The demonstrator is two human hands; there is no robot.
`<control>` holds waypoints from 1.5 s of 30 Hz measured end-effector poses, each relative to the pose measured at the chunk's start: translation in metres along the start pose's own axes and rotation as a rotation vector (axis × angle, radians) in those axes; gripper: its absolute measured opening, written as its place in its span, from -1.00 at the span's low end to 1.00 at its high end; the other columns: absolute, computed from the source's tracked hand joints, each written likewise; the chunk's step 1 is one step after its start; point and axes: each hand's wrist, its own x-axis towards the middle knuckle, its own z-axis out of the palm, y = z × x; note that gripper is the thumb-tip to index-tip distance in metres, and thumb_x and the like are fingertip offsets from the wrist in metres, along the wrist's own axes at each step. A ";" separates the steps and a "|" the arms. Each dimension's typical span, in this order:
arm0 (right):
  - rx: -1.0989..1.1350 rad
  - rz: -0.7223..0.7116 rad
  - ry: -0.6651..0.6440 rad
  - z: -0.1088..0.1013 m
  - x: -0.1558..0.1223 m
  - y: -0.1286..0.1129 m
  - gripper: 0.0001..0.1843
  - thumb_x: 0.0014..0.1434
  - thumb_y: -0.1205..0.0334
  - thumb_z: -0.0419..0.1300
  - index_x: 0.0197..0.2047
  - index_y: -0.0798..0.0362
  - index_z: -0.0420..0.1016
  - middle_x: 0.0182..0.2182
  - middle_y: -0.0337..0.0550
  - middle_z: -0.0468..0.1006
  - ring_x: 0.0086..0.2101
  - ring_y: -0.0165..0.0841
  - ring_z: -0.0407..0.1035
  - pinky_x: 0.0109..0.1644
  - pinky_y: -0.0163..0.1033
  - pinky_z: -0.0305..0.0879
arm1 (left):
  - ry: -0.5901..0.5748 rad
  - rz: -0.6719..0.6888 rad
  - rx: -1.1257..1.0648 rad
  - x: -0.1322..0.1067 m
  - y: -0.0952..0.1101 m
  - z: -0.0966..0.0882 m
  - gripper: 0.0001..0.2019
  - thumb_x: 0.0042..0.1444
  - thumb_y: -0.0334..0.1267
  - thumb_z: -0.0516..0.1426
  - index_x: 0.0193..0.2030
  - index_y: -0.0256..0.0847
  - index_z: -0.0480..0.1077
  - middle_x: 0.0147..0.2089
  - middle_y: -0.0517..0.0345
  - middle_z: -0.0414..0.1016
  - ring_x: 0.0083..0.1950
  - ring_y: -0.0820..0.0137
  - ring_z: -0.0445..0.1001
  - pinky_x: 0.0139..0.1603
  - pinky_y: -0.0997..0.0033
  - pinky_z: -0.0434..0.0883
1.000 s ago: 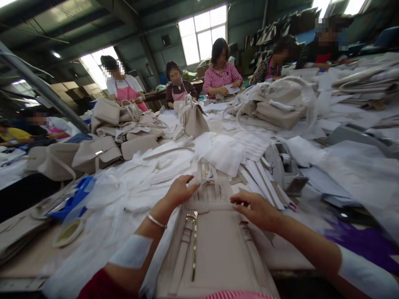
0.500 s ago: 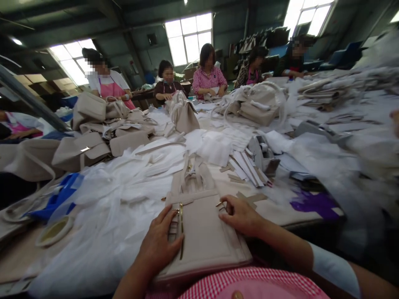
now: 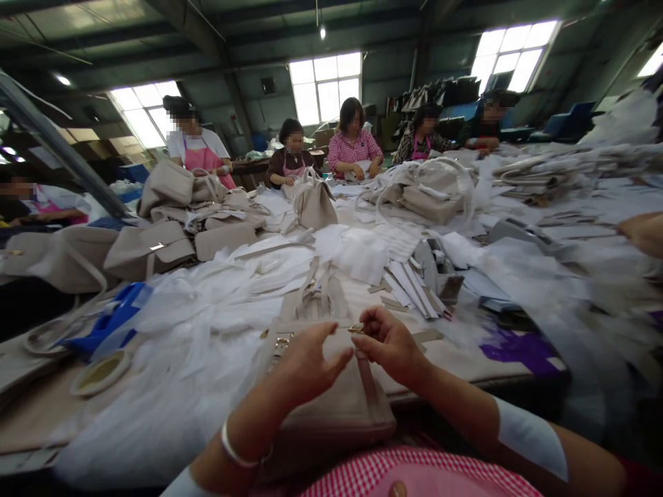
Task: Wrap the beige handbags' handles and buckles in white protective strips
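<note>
A beige handbag point(image 3: 329, 428) lies in front of me at the table's edge, its handles point(image 3: 315, 300) stretched away from me. My right hand point(image 3: 391, 345) is closed in a pinch on a small gold metal fitting point(image 3: 355, 330) above the bag's right side. Whether that fitting is joined to the bag cannot be made out. My left hand point(image 3: 305, 366) is over the bag's left half, with thumb and fingers apart and nothing between them. Gold buckle-like hardware point(image 3: 281, 347) shows just beyond its wrist side, on the bag's left.
Beige bags point(image 3: 148, 248) are heaped at the left, and more bags point(image 3: 429, 186) lie at the back. White sheets point(image 3: 222, 290), paper strips point(image 3: 414, 286), a tape roll point(image 3: 101, 373) and purple tape point(image 3: 521, 348) cover the table. Several people work across it; another person's hand point(image 3: 642, 231) shows at right.
My left hand has left the gold hardware at the bag's left and moved right. The right hand has moved slightly left with the gold fitting. The bag has shifted slightly left.
</note>
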 end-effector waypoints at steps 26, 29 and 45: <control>-0.286 -0.001 -0.021 -0.041 0.008 0.006 -0.83 0.09 0.18 0.27 -0.28 0.09 0.49 -0.55 -0.30 0.45 -0.61 -0.47 0.30 -0.54 -0.36 0.17 | -0.193 -0.279 -0.859 0.019 0.029 0.076 -0.53 0.30 -0.04 -0.02 0.25 -0.25 0.15 -0.45 0.24 0.38 -0.60 0.48 0.31 -0.61 0.50 0.31; -0.590 -0.133 0.018 -0.041 0.004 0.003 -0.91 0.08 0.26 0.29 -0.31 0.07 0.52 -0.52 -0.28 0.46 -0.51 -0.45 0.32 -0.41 -0.34 0.21 | -0.196 -0.262 -0.770 0.018 0.027 0.077 -0.50 0.32 -0.06 -0.04 0.29 -0.30 0.09 -0.52 0.30 0.32 -0.61 0.46 0.30 -0.60 0.50 0.31; -0.717 -0.100 -0.099 -0.059 0.051 0.020 -0.60 0.29 0.07 0.10 -0.52 0.08 0.43 -0.60 -0.25 0.46 -0.54 -0.44 0.31 -0.43 -0.35 0.20 | -0.107 -0.448 -0.920 0.025 0.010 0.088 -0.53 0.17 0.19 0.06 -0.19 -0.26 0.33 -0.55 0.24 0.40 -0.74 0.57 0.17 -0.70 0.54 0.19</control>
